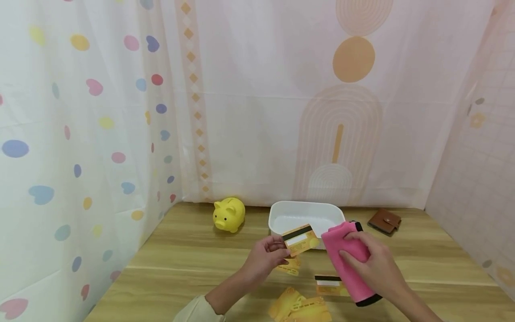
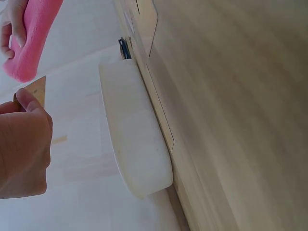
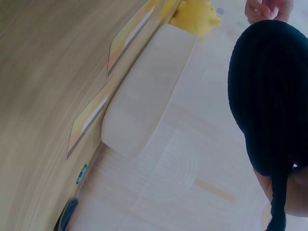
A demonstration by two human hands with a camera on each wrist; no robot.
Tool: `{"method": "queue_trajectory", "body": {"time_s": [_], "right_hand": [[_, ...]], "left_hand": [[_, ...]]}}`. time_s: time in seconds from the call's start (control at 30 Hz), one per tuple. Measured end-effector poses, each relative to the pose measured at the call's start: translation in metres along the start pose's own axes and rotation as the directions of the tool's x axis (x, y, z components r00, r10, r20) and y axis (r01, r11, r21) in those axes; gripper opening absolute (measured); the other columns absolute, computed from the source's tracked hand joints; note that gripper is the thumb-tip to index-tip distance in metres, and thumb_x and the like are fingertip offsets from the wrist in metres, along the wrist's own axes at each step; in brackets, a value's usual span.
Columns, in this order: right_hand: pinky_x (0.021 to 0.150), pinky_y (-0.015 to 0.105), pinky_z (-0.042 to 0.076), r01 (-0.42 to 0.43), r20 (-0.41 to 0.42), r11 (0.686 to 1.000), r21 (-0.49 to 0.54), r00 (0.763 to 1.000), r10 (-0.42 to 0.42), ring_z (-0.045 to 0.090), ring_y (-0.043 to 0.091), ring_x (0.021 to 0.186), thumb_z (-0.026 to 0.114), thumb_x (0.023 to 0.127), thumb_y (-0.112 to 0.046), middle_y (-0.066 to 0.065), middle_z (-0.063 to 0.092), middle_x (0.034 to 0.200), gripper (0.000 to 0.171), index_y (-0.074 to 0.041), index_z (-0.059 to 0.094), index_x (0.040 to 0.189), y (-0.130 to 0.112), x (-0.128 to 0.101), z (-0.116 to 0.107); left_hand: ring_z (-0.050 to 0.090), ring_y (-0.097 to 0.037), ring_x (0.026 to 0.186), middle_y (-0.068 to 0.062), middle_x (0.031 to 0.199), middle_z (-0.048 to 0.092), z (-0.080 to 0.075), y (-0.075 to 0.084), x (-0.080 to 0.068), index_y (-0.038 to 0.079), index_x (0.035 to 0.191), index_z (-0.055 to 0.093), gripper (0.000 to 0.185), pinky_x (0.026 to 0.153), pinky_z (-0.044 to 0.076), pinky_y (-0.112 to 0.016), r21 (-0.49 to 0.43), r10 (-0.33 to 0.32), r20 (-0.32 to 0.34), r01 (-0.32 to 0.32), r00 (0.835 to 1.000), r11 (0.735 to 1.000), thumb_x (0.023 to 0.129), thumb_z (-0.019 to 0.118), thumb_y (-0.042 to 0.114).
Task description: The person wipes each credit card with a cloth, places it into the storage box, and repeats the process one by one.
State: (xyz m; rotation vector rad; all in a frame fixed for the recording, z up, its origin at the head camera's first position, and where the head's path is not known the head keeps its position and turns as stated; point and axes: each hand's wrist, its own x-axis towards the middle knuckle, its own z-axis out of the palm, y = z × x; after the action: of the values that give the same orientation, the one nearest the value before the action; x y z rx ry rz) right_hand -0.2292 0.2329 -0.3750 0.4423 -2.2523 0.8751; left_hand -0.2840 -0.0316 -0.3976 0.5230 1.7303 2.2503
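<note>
My left hand (image 1: 263,258) pinches a gold card (image 1: 300,239) with a black stripe, held up above the wooden table (image 1: 189,264) in front of a white tub (image 1: 305,215). My right hand (image 1: 376,267) grips a pink cloth (image 1: 347,260) with a black edge, just right of the card. In the left wrist view the left hand (image 2: 23,144) holds a corner of the card (image 2: 37,90), with the pink cloth (image 2: 32,38) above it. The right wrist view shows the cloth's black edge (image 3: 269,96) filling its right side.
Several more gold cards (image 1: 299,306) lie on the table near its front edge. A yellow piggy bank (image 1: 228,214) stands left of the tub, and a brown wallet (image 1: 385,221) lies at the back right. Patterned curtains (image 1: 100,125) close in three sides.
</note>
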Motion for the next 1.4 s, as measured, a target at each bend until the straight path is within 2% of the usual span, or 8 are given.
{"method": "queue_trajectory", "body": {"time_s": [0.17,0.37,0.6,1.1,1.4], "right_hand": [[0.05,0.022,0.047,-0.004,0.006,1.0,0.024,1.0,0.004,0.054,0.008,0.068,0.079,0.072,-0.011,-0.001,0.062,0.091,0.032,-0.017,0.06,0.097,-0.001,-0.001,-0.001],[0.048,0.022,0.048,0.0,0.014,0.999,0.04,1.0,0.0,0.055,0.007,0.067,0.079,0.072,-0.011,-0.001,0.062,0.091,0.031,-0.017,0.06,0.097,-0.002,-0.002,-0.002],[0.048,0.022,0.048,-0.01,0.03,0.999,0.047,1.0,0.009,0.055,0.007,0.066,0.078,0.073,-0.012,0.0,0.062,0.092,0.031,-0.017,0.06,0.097,-0.002,-0.002,-0.002],[0.046,0.023,0.047,-0.032,0.057,0.996,0.089,0.998,0.027,0.055,0.007,0.065,0.077,0.075,-0.015,0.001,0.062,0.092,0.029,-0.02,0.059,0.097,-0.001,-0.003,0.0],[0.048,0.023,0.048,-0.053,0.074,0.995,0.08,0.996,0.047,0.055,0.008,0.067,0.077,0.075,-0.016,0.001,0.061,0.093,0.029,-0.02,0.059,0.097,-0.001,-0.003,0.002]], "left_hand": [[0.063,-0.02,0.083,-0.01,0.092,0.058,-0.001,0.001,0.008,-0.007,0.106,0.049,0.025,0.072,0.053,-0.028,-0.079,-0.021,-0.026,0.019,0.999,0.997,0.085,0.06,-0.001],[0.062,-0.02,0.087,-0.009,0.092,0.057,-0.005,0.0,0.014,-0.011,0.113,0.044,0.031,0.075,0.052,-0.027,-0.095,-0.019,-0.04,0.015,0.999,0.995,0.088,0.058,0.001],[0.062,-0.016,0.085,-0.009,0.092,0.057,-0.013,-0.003,0.022,-0.009,0.115,0.042,0.032,0.077,0.051,-0.026,-0.149,-0.03,-0.082,0.018,0.996,0.989,0.09,0.057,0.003],[0.063,-0.017,0.086,-0.012,0.095,0.058,-0.028,-0.015,0.04,-0.014,0.122,0.039,0.04,0.075,0.051,-0.024,-0.132,-0.044,-0.146,0.025,0.988,0.991,0.09,0.056,0.003],[0.064,-0.015,0.083,-0.014,0.094,0.061,-0.032,-0.018,0.047,-0.013,0.118,0.043,0.035,0.076,0.052,-0.025,-0.103,-0.037,-0.184,0.018,0.982,0.995,0.089,0.057,0.002]]}}
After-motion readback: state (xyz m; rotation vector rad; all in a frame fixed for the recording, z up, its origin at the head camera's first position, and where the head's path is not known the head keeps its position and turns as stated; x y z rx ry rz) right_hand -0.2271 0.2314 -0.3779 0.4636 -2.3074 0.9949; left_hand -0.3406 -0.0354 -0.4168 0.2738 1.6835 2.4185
